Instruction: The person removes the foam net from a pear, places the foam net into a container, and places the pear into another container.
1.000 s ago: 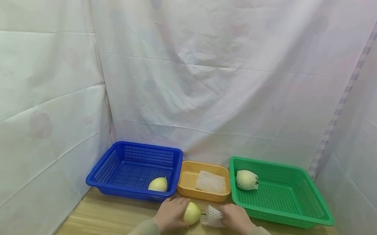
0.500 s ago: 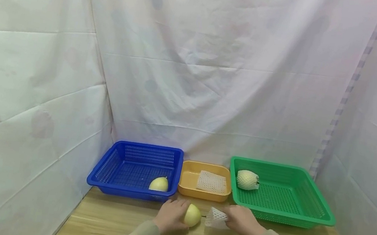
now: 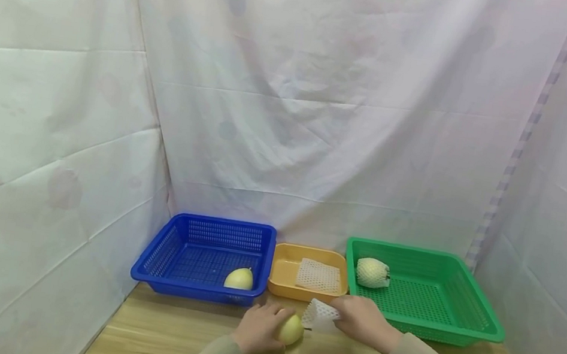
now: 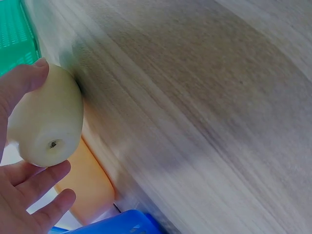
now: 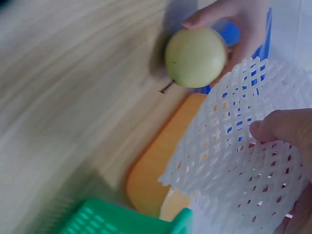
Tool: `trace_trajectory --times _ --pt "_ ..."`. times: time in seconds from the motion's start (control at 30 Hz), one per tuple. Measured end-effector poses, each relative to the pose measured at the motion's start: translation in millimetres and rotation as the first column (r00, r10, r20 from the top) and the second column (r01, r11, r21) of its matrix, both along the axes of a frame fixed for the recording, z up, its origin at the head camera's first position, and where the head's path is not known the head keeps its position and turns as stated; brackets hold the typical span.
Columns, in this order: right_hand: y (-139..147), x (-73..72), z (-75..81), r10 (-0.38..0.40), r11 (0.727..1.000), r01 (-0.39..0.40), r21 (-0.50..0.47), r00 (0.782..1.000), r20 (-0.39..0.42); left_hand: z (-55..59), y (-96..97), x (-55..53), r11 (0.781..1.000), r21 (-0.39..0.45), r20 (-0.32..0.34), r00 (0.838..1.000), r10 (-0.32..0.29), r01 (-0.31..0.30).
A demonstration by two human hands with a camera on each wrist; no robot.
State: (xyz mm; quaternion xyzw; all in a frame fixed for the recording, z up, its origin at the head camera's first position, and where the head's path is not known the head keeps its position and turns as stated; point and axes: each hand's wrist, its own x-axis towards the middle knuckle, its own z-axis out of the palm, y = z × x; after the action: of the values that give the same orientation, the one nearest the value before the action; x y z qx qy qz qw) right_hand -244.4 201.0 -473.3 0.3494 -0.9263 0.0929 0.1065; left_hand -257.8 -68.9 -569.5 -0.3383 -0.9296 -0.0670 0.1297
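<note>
Hanging across the upper frame, a pale cloth (image 3: 292,112) is backing the wooden surface (image 3: 153,328) at the bottom. At centre right, a green basket (image 3: 423,302) is holding a net-wrapped pear (image 3: 372,273); at centre left, a blue basket (image 3: 201,256) is holding a bare pear (image 3: 239,278). Between them, a yellow tray (image 3: 284,268) is carrying flat netting (image 3: 318,275). At lower centre, the left hand (image 3: 258,326) is curling its grip partway, thumb and fingers around a yellow-green pear (image 3: 291,329). To its right, the right hand (image 3: 361,318) is pinching a white net sleeve (image 3: 320,314), thumb and fingers closing its grip on the mesh. The held pear's thin stem (image 3: 308,328) is pointing right, near the sleeve.
</note>
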Motion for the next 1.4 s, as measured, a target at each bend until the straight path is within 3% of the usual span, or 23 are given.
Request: trace_trajectory --times 0.2,0.33,0.53,0.77,1.1,1.27,1.4 --pt "-5 -10.4 8.6 -0.013 1.000 0.014 0.019 0.998 -0.069 -2.6 1.5 -0.8 1.000 -0.006 0.040 0.999 0.025 -0.025" --pt "-8 -21.5 15.5 -0.051 0.998 0.053 0.018 0.995 -0.083 -0.9 2.6 -0.9 1.000 -0.012 0.030 0.999 0.025 -0.025" --pt "-16 -38.6 27.7 -0.095 0.995 0.094 -0.019 0.995 -0.043 1.1 4.2 0.3 1.000 -0.019 0.029 1.000 0.012 -0.011" --pt "-28 -61.7 32.9 -0.145 0.988 0.146 -0.048 0.989 0.022 1.6 7.0 3.9 0.999 -0.014 0.040 0.999 0.036 -0.036" --pt "-35 -92.4 15.0 -0.234 0.964 0.250 -0.086 0.958 0.165 0.6 10.9 2.9 0.999 0.016 -0.002 0.999 0.045 -0.045" --pt "-36 -105.5 -0.1 -0.226 0.959 0.252 -0.132 0.957 0.182 0.9 12.6 2.2 0.998 0.013 0.033 0.998 0.058 -0.059" --pt "-38 -113.9 -12.7 -0.246 0.958 0.267 -0.108 0.953 0.178 2.4 14.3 2.9 0.998 0.008 0.051 0.997 0.064 -0.064"
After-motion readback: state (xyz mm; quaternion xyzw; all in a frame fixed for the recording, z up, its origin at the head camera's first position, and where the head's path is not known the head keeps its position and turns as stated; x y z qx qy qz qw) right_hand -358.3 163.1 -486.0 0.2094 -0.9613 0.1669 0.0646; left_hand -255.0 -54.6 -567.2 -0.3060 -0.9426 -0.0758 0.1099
